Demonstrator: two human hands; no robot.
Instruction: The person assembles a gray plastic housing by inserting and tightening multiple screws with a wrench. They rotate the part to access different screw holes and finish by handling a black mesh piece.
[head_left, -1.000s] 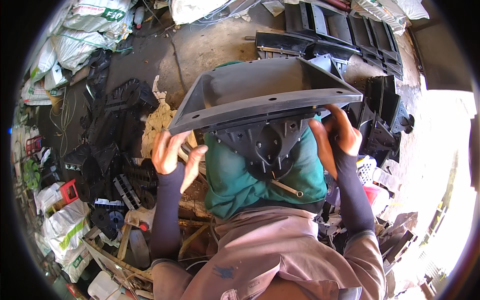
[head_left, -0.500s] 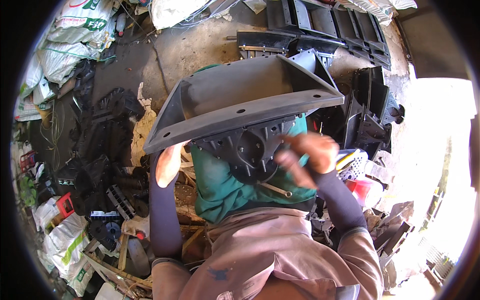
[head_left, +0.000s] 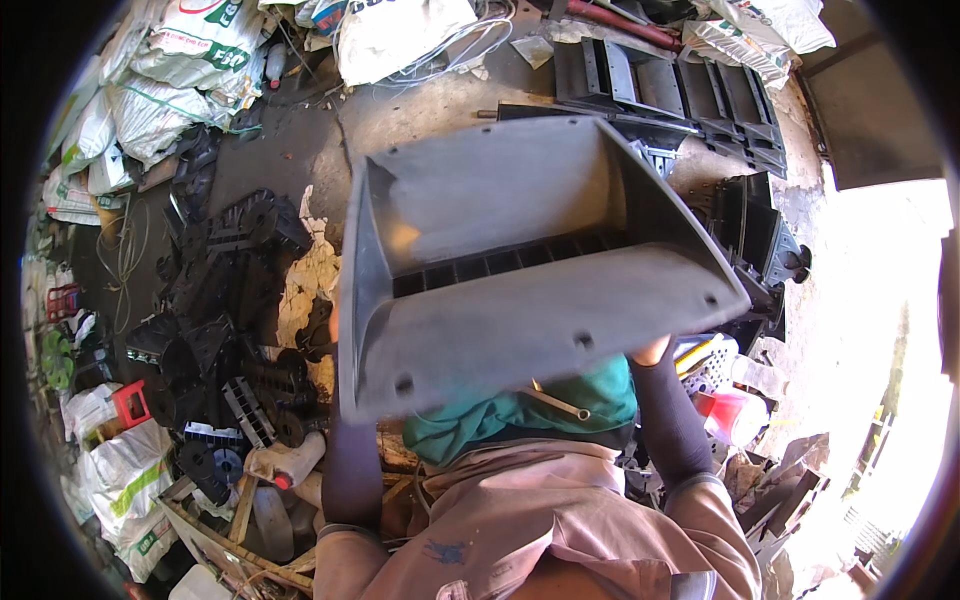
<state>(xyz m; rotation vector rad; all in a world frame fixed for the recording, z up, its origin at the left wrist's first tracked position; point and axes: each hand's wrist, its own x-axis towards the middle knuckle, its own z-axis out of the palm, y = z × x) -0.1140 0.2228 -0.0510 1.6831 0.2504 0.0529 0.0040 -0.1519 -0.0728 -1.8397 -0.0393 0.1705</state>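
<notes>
A large dark grey hopper point(head_left: 490, 310) with sloping walls is held up over my lap, its wide mouth tilted toward me. Along its inner bottom runs a row of dark slots, and its near flange has several bolt holes. My left hand point(head_left: 335, 322) is at the hopper's left side, mostly hidden behind the wall. Under the near right flange, my right hand point(head_left: 653, 351) supports it, with the fingers out of sight. A wrench point(head_left: 556, 403) lies on the green cloth point(head_left: 470, 425) across my lap, just below the hopper.
More black hopper parts point(head_left: 665, 85) are stacked at the far right. Black machine parts point(head_left: 225, 260) crowd the floor at left, near white sacks point(head_left: 150, 115). A wooden crate point(head_left: 235, 555) stands at lower left. A red-and-white container point(head_left: 735, 412) sits right of my arm.
The hopper has tilted, so its inside and bottom slots show and its black underside is hidden. My right hand has moved from the front of the underside to beneath the right flange.
</notes>
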